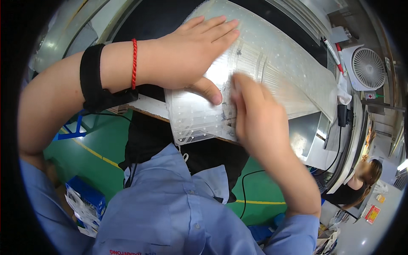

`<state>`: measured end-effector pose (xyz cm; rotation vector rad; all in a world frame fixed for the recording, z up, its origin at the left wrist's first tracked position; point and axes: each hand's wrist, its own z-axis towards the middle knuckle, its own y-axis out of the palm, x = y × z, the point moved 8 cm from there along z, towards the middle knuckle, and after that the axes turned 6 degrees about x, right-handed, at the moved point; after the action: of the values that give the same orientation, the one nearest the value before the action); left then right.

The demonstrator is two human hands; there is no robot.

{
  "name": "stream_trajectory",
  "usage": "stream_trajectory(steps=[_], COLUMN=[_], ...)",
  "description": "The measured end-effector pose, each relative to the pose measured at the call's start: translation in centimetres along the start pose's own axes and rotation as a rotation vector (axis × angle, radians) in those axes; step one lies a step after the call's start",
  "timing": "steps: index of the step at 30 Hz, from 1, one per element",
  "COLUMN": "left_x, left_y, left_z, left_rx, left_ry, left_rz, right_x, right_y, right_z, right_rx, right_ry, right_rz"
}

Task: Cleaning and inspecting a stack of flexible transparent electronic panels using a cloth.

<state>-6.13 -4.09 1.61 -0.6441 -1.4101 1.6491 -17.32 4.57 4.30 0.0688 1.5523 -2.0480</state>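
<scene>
A large translucent plastic sheet (pixel 193 112), printed with fine lines and rows of dots, lies across the dark worktop and overhangs its near edge. My left hand (pixel 189 55) is spread flat on it, fingers stretched toward the far right and thumb pointing toward the right hand. Just right of that thumb, my right hand (pixel 261 110) is curled over the sheet's finely lined band, slightly blurred. Its fingers are bent inward and pressed together; whatever they may hold is hidden beneath them. Small dark marks show along the lined band between the hands.
A white fan (pixel 368 68) stands at the right, with a red-and-white marker (pixel 338 63) beside it. A black power adapter (pixel 342 115) and its cable hang at the worktop's right end. Farther right another person (pixel 355 187) sits. A blue bin (pixel 87 195) holds plastic bags at lower left.
</scene>
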Motion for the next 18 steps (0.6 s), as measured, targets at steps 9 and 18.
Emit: stream_trajectory(steps=[9, 18], left_x=[0.3, 0.3], left_y=[0.0, 0.1], left_z=[0.3, 0.5], left_rx=[-0.013, -0.042], left_ry=[0.021, 0.0], left_rz=[0.038, 0.012], right_x=[2.9, 2.5], right_y=[-1.8, -2.5], right_z=[2.6, 2.2], right_rx=[0.122, 0.126], right_ry=[0.099, 0.1], right_rz=[0.019, 0.022])
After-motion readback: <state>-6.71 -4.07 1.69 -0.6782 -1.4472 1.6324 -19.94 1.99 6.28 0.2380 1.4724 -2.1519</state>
